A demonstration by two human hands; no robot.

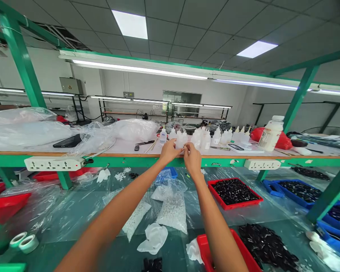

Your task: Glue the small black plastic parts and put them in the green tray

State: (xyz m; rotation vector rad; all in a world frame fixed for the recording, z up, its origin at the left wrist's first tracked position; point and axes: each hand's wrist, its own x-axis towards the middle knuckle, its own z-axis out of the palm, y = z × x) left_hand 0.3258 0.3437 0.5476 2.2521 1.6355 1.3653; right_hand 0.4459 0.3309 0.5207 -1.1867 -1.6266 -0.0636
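Both arms reach forward to the raised shelf, where my hands meet at its front edge. The fingers of my left hand (170,152) are closed and come up against a small translucent squeeze bottle (181,138); what they grip is hidden. Beside it, my right hand (192,158) is pinched near the same bottle, around something too small to make out. Several similar white bottles (197,138) stand behind and to the right. A bottle with a pointed nozzle (163,135) stands just left of my hands.
Large clear plastic bags (136,129) and a dark phone (68,141) lie on the shelf's left. A big white bottle (271,134) stands right. Below are bags of small white parts (172,211), a red tray (229,206) of black parts, and a loose black heap (268,245).
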